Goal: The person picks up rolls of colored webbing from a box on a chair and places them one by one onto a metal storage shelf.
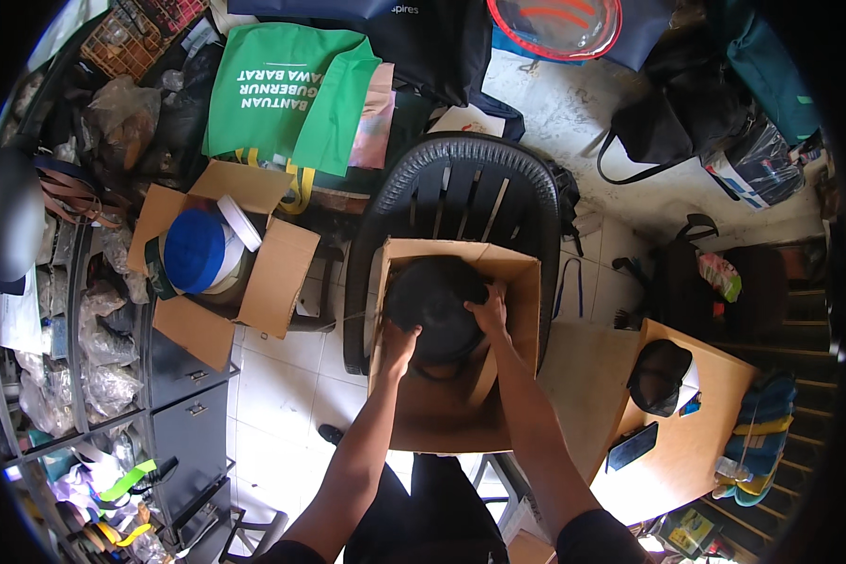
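My left hand (pixel 399 350) was half curled, thumb laid over the near left edge of a large black round bundle (pixel 432 305), its fingers mostly out of sight down the side. My right hand (pixel 487 312) gripped the right edge of the same bundle, thumb on top, the fingers bent and only partly showing; I could not tell how far they reached underneath. The bundle lay between my two hands, inside an open cardboard box (pixel 446 434), toward its far end, while nearer to me the brown inside of the box showed. That box rested on a black chair (pixel 545 202), whose slatted back curved up behind it. Off to my left, well apart from my hands, a second carton (pixel 277 277) stood with its flaps spread, holding a blue roll (pixel 195 250) and, leaning just beside it, a white roll (pixel 240 223). Beyond that carton was a green bag (pixel 287 99), and farther left, shelves (pixel 77 357) held clear plastic bags (pixel 108 390) of things too blurred to make out. To my right, a brown tabletop (pixel 686 456) bore a black-and-white cap (pixel 660 378) and a dark flat device (pixel 633 447)
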Available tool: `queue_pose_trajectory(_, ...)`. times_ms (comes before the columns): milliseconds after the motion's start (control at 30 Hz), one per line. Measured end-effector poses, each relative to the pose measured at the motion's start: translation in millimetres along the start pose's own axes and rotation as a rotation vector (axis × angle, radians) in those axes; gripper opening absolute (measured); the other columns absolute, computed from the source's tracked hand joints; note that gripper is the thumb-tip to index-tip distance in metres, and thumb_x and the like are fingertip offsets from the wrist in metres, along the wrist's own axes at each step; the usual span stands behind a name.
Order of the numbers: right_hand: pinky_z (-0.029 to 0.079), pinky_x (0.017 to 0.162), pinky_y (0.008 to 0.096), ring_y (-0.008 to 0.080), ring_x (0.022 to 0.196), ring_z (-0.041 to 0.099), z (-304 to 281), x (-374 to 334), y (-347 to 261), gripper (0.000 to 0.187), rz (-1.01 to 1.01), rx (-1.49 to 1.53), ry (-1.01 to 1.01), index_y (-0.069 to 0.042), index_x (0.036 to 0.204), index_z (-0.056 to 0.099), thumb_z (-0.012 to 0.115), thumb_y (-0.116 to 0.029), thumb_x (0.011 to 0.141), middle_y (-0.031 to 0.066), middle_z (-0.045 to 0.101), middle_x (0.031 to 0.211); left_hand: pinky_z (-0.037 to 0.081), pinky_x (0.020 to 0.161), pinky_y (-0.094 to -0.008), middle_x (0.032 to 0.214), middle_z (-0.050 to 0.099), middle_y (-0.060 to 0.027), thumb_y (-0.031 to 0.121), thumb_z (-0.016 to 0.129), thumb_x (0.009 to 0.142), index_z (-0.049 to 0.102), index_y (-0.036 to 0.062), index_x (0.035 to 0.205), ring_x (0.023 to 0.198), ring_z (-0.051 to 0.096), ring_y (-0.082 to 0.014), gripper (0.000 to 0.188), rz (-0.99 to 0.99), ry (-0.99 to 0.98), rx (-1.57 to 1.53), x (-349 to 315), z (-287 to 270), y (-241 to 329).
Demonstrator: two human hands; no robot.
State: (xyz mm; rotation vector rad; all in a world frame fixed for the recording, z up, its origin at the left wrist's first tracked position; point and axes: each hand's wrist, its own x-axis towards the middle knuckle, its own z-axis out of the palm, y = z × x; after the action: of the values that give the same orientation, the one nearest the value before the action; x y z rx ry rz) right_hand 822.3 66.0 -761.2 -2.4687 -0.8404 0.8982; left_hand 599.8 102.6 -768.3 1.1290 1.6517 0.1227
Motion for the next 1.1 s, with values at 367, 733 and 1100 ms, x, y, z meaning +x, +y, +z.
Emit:
queue_pose_trajectory(367,0.043,0.102,0.0439,0.0382,0.122,0.051,-12.6,-8.3,-20.2,0.07,-0.027,-0.08,-0.116,-0.004,0.138,0.042,0.075,-0.03,0.082,0.0218,0.051,0.132,0.028,0.113,-0.047,0.145,0.03,-0.0315,0.024,0.069,0.086,0.019,-0.0097,0.144,0.14,0.025,-0.0398,0.084,0.413,0.163,0.619,13.8,19.9,-49.1)
queue_pose_trajectory(733,0.044,0.099,0.0437,0.0381,0.121,0.053,-5.1,9.1,-17.0,0.068,-0.063,0.088,-0.076,-0.003,0.128,0.055,0.077,-0.041,0.077,0.0215,0.056,0.129,0.026,0.114,-0.0437,0.153,0.023,-0.0237,0.052,0.076,0.077,0.013,-0.0034,0.149,0.142,0.026,-0.0346,0.111,-0.003,0.093,-0.324,-8.7,15.1,-30.9)
queue_pose_trajectory(1100,0.049,0.09,0.0415,0.0321,0.103,0.061,-35.3,-120.5,-59.1,0.072,-0.27,0.214,0.187,0.001,0.121,0.056,0.09,-0.023,0.062,0.0183,0.063,0.107,0.021,0.116,-0.0421,0.156,0.025,-0.0145,0.074,0.045,0.086,0.024,0.0047,0.151,0.144,0.023,-0.0288,0.097,-0.261,0.017,-0.728,-28.4,2.7,-38.1)
